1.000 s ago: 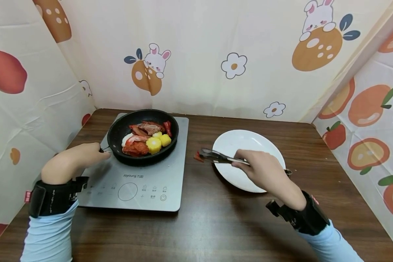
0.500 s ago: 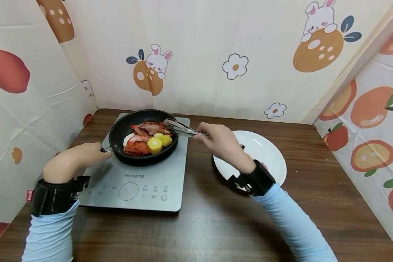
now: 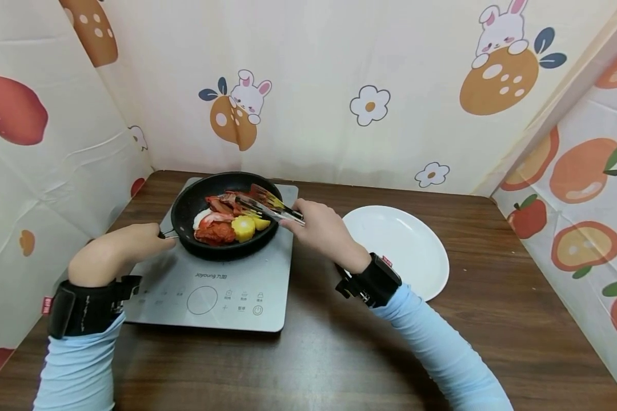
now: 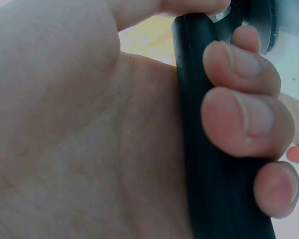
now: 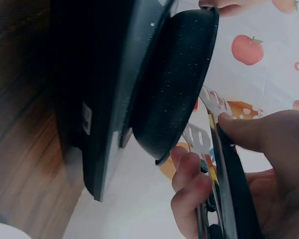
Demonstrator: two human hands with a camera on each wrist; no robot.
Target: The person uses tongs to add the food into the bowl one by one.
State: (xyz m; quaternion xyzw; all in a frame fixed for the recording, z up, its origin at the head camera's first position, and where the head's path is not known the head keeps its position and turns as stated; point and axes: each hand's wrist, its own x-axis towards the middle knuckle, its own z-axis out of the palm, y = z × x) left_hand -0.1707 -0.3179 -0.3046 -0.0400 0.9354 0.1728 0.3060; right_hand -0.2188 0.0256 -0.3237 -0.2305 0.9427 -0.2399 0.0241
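At the left, my left hand (image 3: 128, 251) grips the black handle (image 4: 197, 129) of a frying pan (image 3: 187, 208), fingers wrapped round it in the left wrist view. Red-brown meat pieces (image 3: 214, 233) and yellow corn chunks (image 3: 243, 228) lie in the pan. My right hand (image 3: 331, 231) holds metal tongs (image 3: 275, 212) between thumb and fingers. Their slotted tips are spread and reach over the pan's right side, above the corn and a red piece. Whether the tips touch food cannot be told. The right wrist view shows the pan's side, its inside hidden.
Under the pan is a flat silver induction cooktop (image 3: 226, 305) with touch controls. A white round plate (image 3: 411, 245) stands to the right on the dark wooden table (image 3: 329, 354). Patterned curtains (image 3: 308, 114) enclose the back and sides.
My right hand has carried the tongs left from the plate to over the pan. A small red piece showed at the tips earlier. My left hand stays on the handle.
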